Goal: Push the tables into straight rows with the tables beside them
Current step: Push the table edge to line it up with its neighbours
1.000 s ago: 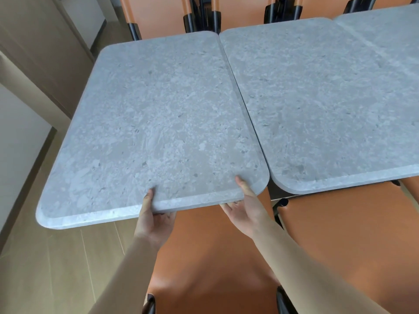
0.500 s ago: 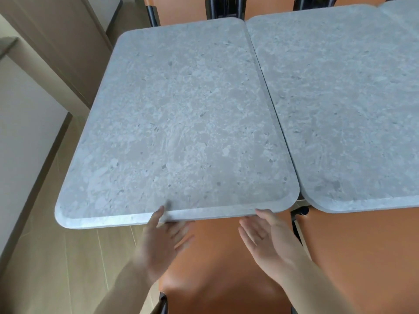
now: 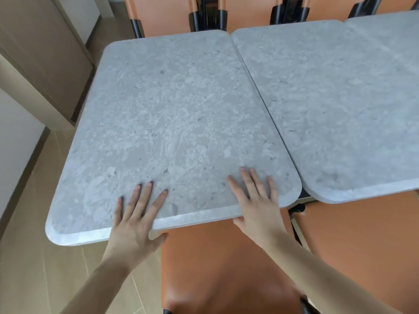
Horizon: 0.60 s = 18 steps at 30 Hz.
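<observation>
Three grey stone-look tabletops are seen side by side. The left table [image 3: 172, 123] fills the middle of the view, the middle table [image 3: 335, 109] sits just to its right with only a thin dark seam between the long edges, and a third table [image 3: 390, 28] is cut off at the top right corner. The near edge of the left table sits a bit closer to the camera than the middle one's, so the front line looks stepped rather than flush.

Two hands are laid flat on the left table's near edge: the left hand [image 3: 133, 220] with fingers spread and thumb hanging off below the rim, the right hand [image 3: 258, 200] near the right corner, fingers straight. Nothing is gripped.

Orange chairs are tucked around: one orange seat [image 3: 222, 268] right below, another seat [image 3: 362, 241] to the right, and three orange backrests [image 3: 163, 14] counted at the far side. Pale wood-look floor [image 3: 36, 257] is seen on the left.
</observation>
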Motion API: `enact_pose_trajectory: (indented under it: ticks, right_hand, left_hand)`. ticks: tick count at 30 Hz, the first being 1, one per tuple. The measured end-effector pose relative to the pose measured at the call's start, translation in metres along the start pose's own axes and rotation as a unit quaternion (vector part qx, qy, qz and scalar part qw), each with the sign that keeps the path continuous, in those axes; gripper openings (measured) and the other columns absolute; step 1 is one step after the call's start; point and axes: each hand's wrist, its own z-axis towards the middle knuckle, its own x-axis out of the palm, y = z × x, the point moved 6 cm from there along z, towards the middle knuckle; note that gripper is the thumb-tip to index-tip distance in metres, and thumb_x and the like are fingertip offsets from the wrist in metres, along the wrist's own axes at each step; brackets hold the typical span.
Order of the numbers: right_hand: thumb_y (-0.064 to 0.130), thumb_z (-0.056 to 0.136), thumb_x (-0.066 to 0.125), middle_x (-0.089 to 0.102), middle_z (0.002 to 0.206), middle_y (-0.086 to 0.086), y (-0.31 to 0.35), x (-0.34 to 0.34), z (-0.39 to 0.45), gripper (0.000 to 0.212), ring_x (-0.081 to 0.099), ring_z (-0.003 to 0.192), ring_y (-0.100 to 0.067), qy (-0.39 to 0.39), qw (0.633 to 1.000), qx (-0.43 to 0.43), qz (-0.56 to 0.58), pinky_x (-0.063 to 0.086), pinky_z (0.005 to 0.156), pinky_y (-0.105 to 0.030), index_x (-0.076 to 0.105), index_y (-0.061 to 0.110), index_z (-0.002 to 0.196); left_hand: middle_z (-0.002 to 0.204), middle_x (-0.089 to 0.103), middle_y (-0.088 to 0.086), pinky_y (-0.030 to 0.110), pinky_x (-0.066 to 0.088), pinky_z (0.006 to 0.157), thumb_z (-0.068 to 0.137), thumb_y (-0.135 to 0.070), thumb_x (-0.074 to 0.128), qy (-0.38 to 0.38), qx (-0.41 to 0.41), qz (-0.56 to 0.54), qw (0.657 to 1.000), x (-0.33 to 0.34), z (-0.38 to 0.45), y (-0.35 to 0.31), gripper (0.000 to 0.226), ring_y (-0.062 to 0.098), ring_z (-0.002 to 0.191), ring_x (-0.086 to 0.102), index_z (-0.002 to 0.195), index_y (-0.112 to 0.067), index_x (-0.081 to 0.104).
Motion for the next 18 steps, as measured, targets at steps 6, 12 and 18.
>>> enact_pose_trajectory:
  ticks: [6,12,18]
  right_hand:
    - [0.016,0.064,0.087,0.032,0.164,-0.012,-0.001,-0.004,0.001,0.106,0.027,0.153,-0.029,-0.054,0.998,0.026,-0.022,0.022,0.121,-0.060,0.036,0.024,0.156]
    - [0.026,0.089,0.072,-0.020,0.167,-0.005,0.017,-0.018,-0.046,0.106,-0.011,0.156,-0.021,0.060,0.993,0.074,0.068,-0.005,0.128,-0.044,-0.004,0.032,0.162]
    - [0.032,0.096,0.064,0.002,0.167,-0.008,-0.015,-0.030,-0.162,0.078,0.017,0.154,-0.031,0.314,0.934,0.164,0.049,0.024,0.123,-0.049,0.019,0.027,0.159]
  left_hand:
    - [0.168,0.022,0.004,0.060,0.010,0.121,0.064,-0.018,0.090,-0.062,-0.035,0.013,0.997,0.003,0.006,-0.006,0.118,0.030,0.155,0.016,0.159,-0.034,0.022]
    - [0.162,-0.037,-0.002,0.047,-0.018,0.122,0.089,-0.038,0.068,0.090,-0.106,-0.041,0.989,-0.007,-0.040,-0.027,0.115,0.019,0.149,-0.034,0.154,-0.036,-0.027]
    - [0.163,-0.033,-0.005,0.045,-0.008,0.126,0.093,-0.034,0.061,0.258,-0.201,-0.186,0.927,-0.021,-0.152,-0.070,0.089,0.020,0.154,-0.023,0.162,-0.035,0.004]
